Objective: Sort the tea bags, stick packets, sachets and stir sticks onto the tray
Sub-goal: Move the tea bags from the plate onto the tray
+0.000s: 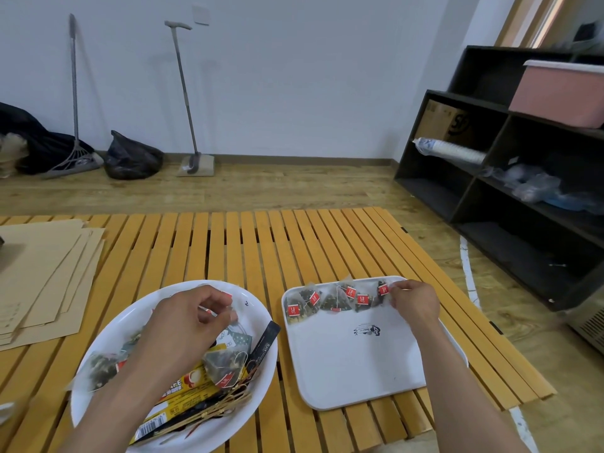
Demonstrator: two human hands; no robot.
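Here, a white rectangular tray point(353, 364) lies on the slatted wooden table point(228, 250) near its right edge, and a round white plate point(108, 325) sits just beside the tray on its left. Along the tray's far edge runs a row of pyramid tea bags point(330, 299) with red tags, side by side from the far left corner toward the far right corner. The right hand point(413, 302) reaches over the tray's far right corner, its fingertips pinching the end tea bag point(383, 291) of that row by its red tag. The rest of the tray's surface is bare except for a small dark printed logo point(366, 330) near its middle.

The left hand point(186, 318) hovers over the plate, fingers curled and thumb meeting them in a pinch on something small at the plate's far side; what exactly it grips I cannot tell. On the plate lie more loose tea bags point(222, 362), yellow stick packets point(189, 384), a black stick packet point(264, 341) leaning over the plate's right rim, and a bundle of thin brown stir sticks point(225, 403) at the near side.

Flat sheets of cardboard point(45, 276) rest on the table's left edge.
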